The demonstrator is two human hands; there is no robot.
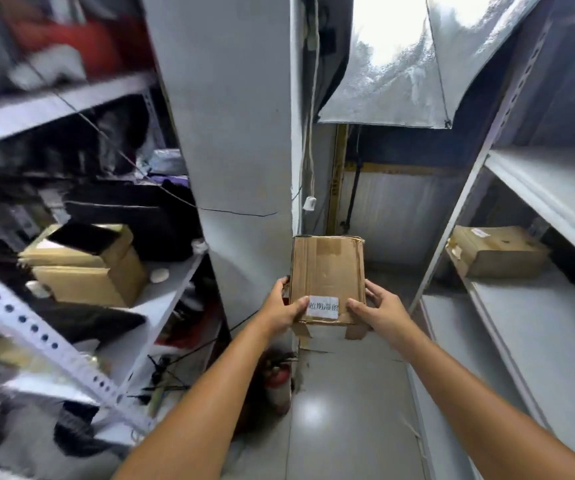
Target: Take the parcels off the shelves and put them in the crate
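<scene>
Parcel (327, 271) is off the shelves and up in the air, dead centre over the aisle floor (344, 410). Your left hand (284, 308) and right hand (376, 306) both grip its near end, thumbs on top. I'd say you're mid-carry. There's no crate in view, so the next job is finding it and lowering this in flat.

The white label (323, 307) between your thumbs has printed Chinese characters, too blurry for me to read.

Still waiting:
- a second parcel (85, 268) at 9 o'clock on the left shelf (175, 275)
- a third parcel (497, 252) at 3 o'clock on the right shelf (528, 306)

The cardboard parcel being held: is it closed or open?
Coming open at the near end: two flaps hang loose under the parcel, though its top lies flat.
</scene>
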